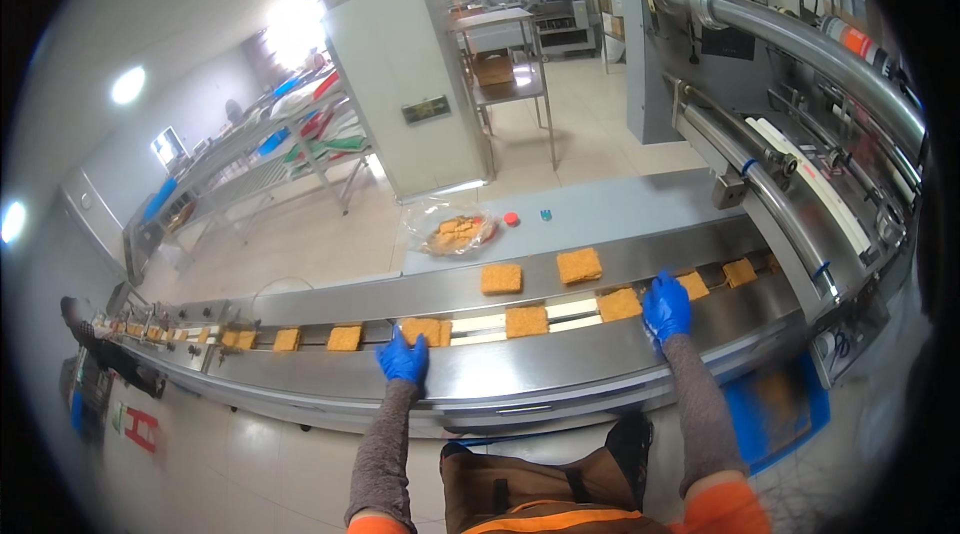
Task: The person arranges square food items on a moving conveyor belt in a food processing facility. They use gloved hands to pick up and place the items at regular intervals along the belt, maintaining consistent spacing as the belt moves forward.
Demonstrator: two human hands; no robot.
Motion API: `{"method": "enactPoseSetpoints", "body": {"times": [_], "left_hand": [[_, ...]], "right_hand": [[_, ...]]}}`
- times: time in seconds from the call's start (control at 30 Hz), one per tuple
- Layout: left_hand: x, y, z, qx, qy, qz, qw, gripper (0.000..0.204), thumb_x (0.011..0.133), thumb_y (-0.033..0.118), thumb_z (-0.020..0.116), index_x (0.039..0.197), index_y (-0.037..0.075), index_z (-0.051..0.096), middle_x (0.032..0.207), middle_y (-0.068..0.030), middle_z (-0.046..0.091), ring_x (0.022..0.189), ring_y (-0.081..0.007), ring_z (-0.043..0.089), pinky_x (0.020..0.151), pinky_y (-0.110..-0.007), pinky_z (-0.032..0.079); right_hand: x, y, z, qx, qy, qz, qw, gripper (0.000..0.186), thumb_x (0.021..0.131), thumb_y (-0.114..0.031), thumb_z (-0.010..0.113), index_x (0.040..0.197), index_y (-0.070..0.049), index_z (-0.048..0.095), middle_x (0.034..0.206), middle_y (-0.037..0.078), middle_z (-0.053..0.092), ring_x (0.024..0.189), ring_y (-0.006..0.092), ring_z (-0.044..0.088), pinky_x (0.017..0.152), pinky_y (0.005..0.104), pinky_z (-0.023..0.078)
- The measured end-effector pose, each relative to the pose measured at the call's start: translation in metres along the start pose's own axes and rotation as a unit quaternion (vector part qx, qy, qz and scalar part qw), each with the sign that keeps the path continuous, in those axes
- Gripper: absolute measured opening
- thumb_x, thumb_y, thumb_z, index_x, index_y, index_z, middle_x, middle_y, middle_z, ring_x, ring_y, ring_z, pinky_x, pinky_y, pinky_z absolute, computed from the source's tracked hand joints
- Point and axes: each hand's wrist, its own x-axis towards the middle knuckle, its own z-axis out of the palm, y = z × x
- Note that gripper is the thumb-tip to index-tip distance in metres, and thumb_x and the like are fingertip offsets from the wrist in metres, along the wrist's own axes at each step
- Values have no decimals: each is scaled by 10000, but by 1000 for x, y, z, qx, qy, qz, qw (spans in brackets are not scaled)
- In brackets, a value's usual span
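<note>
Flat, golden-brown square pieces that look like crackers or rice crisps lie along the narrow channel of a steel conveyor [500,369]. My left hand [403,360], in a blue glove, rests at the channel's near edge with its fingers apart, touching or just beside a pair of overlapping squares [428,331]. To the right, my blue-gloved right hand [667,310] has its fingers stretched out between one square [619,305] and another square [692,285]; whether it touches either is unclear. Between my hands one square [526,321] sits in the channel.
Two stacks of squares, a left stack [501,279] and a right stack [579,266], lie on the far ledge. Behind them are a clear bag [455,228] of pieces and a red cap [511,219]. Machine rollers [770,204] stand right; a blue tray [775,414] lies below; another person [110,349] is far left.
</note>
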Motion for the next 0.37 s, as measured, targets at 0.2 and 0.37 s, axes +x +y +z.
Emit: {"method": "enactPoseSetpoints", "body": {"times": [0.2, 0.37], "left_hand": [[-29, 78, 16, -101, 61, 150, 982, 273, 873, 314, 668, 992, 90, 768, 778, -173, 710, 716, -325, 702, 723, -420, 560], [-36, 83, 15, -111, 129, 243, 955, 340, 856, 300, 683, 1143, 121, 722, 845, -168, 720, 774, -338, 695, 725, -436, 540]], "right_hand": [[-11, 12, 25, 82, 28, 78, 993, 443, 827, -352, 699, 1064, 19, 649, 938, 231, 676, 893, 403, 653, 796, 488, 525], [-5, 6, 22, 43, 22, 89, 995, 577, 824, -349, 702, 1266, 1, 579, 1162, 260, 623, 1052, 401, 613, 896, 482, 494]]}}
